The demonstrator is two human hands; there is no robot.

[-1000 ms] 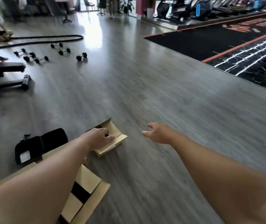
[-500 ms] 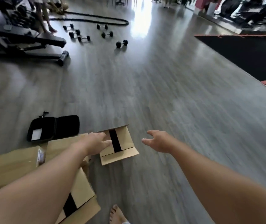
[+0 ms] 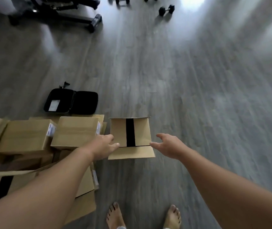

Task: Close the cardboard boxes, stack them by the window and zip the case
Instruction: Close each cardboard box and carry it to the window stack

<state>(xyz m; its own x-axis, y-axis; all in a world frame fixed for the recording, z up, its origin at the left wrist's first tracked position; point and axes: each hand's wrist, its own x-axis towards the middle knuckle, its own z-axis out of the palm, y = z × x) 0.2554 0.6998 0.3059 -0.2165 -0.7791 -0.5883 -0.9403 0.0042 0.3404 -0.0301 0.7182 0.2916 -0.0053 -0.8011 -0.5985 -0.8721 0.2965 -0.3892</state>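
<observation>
Cardboard, brown with a black tape stripe: the small open box [image 3: 130, 138] sits mid-frame on the floor. The left hand [image 3: 104, 146] touches its edge, grip released; the right hand [image 3: 168, 145] hovers beside, released. Closing step; next, fold the flaps.

A grey wood-plank floor [image 3: 189, 100] is shown. An open black case [image 3: 71, 101] is laid flat on it beside a cluster of cardboard boxes [image 3: 52, 134]; one open box [image 3: 131, 138] is set apart at the right. A dumbbell [image 3: 166, 10], a bench base [image 3: 62, 15] and two bare feet [image 3: 115, 215] are also seen on it.
</observation>
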